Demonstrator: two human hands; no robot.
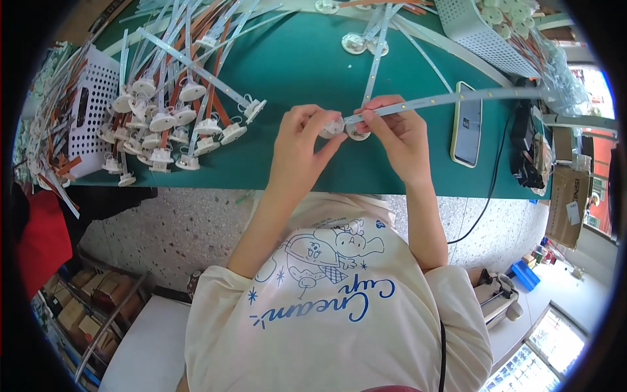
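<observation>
Between thumb and fingers, my left hand (304,140) holds a small round white plastic base (332,128). My right hand (397,136) pinches an LED light strip (444,99) close to the end that meets this base. The strip's long free part stretches off to the right above the table, blurred at its far end. Just under my right fingers lies another round white base (358,134), with its own strip (373,73) running away from me. How the held strip joins the held base is too small to make out.
A heap of strips with round white bases (163,121) covers the left of the green table (287,72), beside a perforated white basket (98,98). Further right lie a phone (466,124), a black cable (494,176) and another white basket (480,39).
</observation>
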